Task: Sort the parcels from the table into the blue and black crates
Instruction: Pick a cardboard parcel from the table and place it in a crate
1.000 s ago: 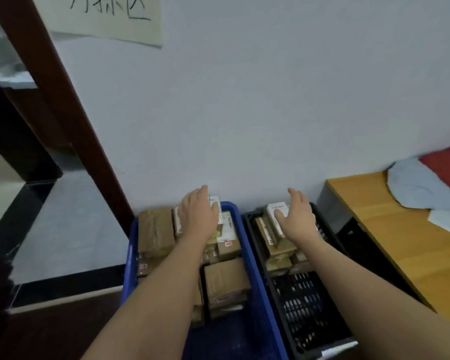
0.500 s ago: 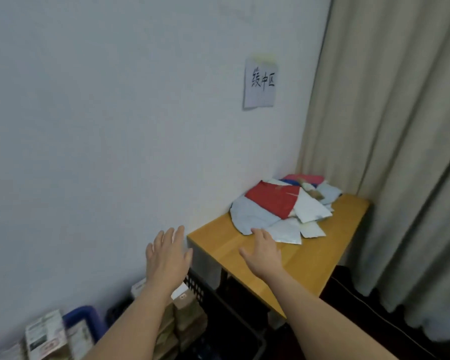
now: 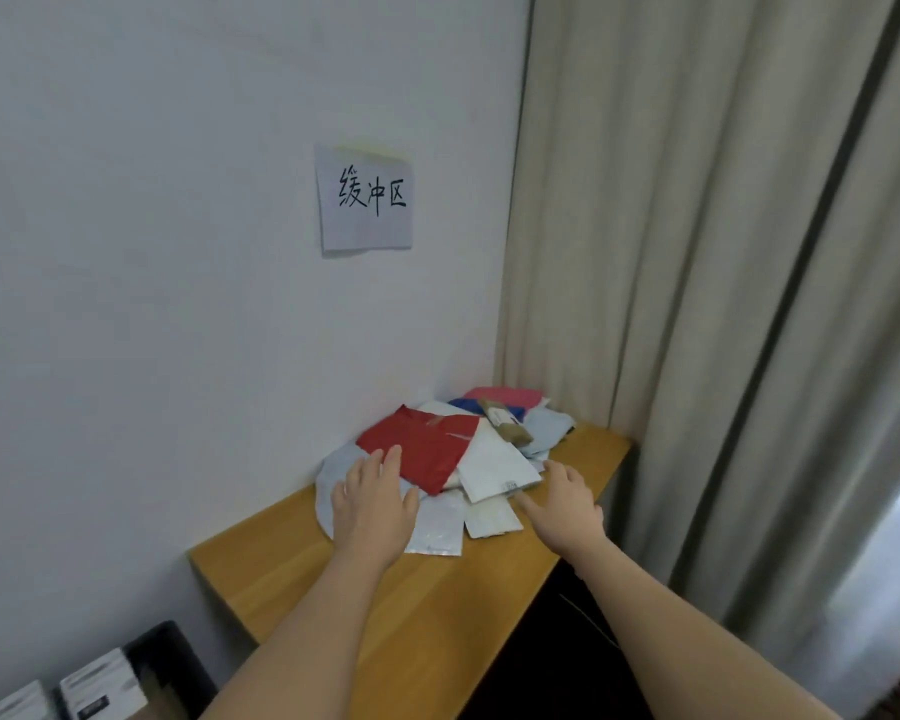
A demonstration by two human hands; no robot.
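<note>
Both hands have swung from the crates to the parcels [image 3: 481, 462]. Left hand [image 3: 372, 504] spread flat on the pile, right hand [image 3: 562, 504] open, empty, above the tabletop [image 3: 292, 574].

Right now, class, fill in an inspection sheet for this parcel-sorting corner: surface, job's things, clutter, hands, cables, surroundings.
Surface: wooden table against the wall, near half bare.
Job's things: pile of soft parcels at the far end, red parcel on top, white parcel beside it, small brown box behind; black crate corner at lower left, boxes in it.
Clutter: nothing seen.
Hands: left hand open over the pile's near edge; right hand open beside the white parcel; neither holds anything.
Cables: nothing seen.
Surroundings: handwritten paper sign on the wall, beige curtain at right.
</note>
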